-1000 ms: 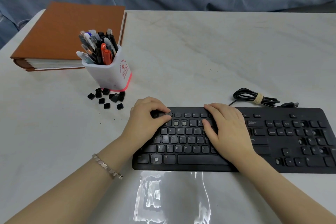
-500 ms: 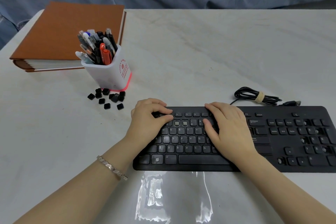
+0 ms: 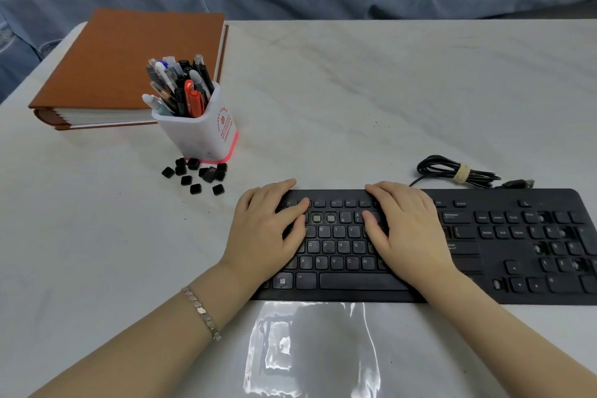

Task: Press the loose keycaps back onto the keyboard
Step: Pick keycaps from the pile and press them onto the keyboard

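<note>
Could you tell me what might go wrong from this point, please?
Two bare switch sockets on the keyboard sit between the left hand and right hand; pressing there without a cap could stress them. The loose keycaps lie beside the pen cup, so reaching for one may tip it.

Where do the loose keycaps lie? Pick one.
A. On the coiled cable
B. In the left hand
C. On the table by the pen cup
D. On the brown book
C: the keycaps lie scattered on the table, just in front of the pen cup and left of the keyboard.
</note>
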{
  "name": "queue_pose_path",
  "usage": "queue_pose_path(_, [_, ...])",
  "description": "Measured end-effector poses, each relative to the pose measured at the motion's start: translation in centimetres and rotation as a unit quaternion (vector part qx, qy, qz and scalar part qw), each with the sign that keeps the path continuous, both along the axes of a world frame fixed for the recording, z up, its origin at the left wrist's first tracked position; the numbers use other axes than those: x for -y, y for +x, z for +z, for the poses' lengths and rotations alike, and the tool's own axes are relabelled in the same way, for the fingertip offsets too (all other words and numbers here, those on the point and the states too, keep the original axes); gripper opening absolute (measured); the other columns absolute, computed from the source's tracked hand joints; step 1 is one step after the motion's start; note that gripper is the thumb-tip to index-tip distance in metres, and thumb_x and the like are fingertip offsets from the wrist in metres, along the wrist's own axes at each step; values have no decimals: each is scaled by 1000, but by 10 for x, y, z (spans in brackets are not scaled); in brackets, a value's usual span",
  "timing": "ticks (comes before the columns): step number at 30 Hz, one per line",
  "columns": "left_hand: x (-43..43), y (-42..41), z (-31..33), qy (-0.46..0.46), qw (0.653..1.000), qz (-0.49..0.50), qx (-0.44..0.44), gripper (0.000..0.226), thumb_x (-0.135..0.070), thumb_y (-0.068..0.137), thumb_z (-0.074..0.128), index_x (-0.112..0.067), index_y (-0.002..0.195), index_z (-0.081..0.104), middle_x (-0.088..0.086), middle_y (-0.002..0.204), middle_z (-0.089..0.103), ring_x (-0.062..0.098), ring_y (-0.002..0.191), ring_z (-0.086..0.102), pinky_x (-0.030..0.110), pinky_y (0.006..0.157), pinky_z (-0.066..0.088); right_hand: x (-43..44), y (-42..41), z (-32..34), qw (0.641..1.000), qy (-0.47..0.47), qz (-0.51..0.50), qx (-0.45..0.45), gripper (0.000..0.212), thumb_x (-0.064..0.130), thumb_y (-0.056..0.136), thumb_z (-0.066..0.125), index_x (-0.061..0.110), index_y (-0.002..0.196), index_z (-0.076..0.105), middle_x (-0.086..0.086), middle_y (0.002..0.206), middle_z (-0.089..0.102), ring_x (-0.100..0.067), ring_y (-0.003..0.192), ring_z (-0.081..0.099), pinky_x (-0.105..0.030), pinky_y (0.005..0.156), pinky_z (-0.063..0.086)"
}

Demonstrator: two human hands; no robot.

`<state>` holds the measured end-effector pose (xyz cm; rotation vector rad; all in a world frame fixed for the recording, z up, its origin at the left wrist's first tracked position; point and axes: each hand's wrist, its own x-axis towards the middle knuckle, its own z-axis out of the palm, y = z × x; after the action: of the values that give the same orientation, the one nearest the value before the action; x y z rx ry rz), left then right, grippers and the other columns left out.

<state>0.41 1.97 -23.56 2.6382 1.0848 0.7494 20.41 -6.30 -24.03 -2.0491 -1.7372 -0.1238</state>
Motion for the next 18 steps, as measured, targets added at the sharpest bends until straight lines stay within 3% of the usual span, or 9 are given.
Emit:
queue_pose_path(2, [1, 2, 6, -54, 998, 14, -6, 31, -32, 83, 48, -19, 91, 75, 5, 114, 65, 17, 105, 54, 31, 96, 32, 0, 0, 1, 1000, -2, -1, 1, 44, 35, 85, 40, 9, 114, 60, -6, 109, 61, -19, 105, 45, -32, 97, 27])
queue_pose_path(5, [-2, -3, 22, -179, 978, 80, 72, 40, -44, 81, 45, -19, 88, 76, -2, 112, 66, 15, 105, 57, 32, 101, 35, 0, -1, 2, 1000, -7, -6, 2, 44, 36, 85, 40, 10, 114, 60, -6, 109, 62, -21, 104, 47, -31, 96, 28])
queue_pose_path(7, [-10, -21, 27, -157, 969, 159, 107, 29, -32, 84, 54, -14, 98, 73, 0, 110, 65, 18, 104, 57, 27, 97, 37, 1, -2, 3, 1000, -8, -6, 3, 44, 36, 85, 39, 10, 113, 61, -6, 108, 62, -23, 103, 50, -31, 95, 28])
queue_pose_path(9, [-22, -44, 24, -121, 956, 257, 77, 27, -20, 87, 60, -11, 111, 65, 6, 120, 60, 25, 112, 51, 31, 96, 36, 0, -2, 4, 1000, -13, -7, 4, 45, 37, 85, 39, 10, 113, 61, -6, 108, 62, -25, 102, 52, -31, 95, 28])
queue_pose_path(11, [-31, -63, 20, -136, 940, 312, 26, 34, -22, 86, 61, -11, 118, 61, 9, 128, 52, 30, 118, 44, 38, 97, 36, 0, -3, 5, 1000, -17, -7, 8, 45, 37, 85, 38, 10, 113, 61, -7, 108, 62, -27, 101, 55, -31, 95, 28])
queue_pose_path(14, [-38, -73, 14, -179, 934, 309, 2, 38, -27, 85, 64, -11, 118, 60, 11, 129, 51, 31, 119, 41, 36, 99, 32, 1, -3, 5, 1000, -21, -11, 8, 45, 37, 85, 38, 10, 113, 61, -7, 108, 62, -28, 101, 55, -31, 95, 27])
queue_pose_path(18, [-40, -68, 11, -190, 945, 265, 12, 34, -24, 81, 69, -10, 112, 63, 9, 111, 58, 30, 109, 46, 31, 90, 36, 1, -3, 5, 1000, -23, -13, 7, 45, 38, 85, 38, 10, 112, 61, -7, 107, 62, -27, 101, 54, -31, 95, 27])
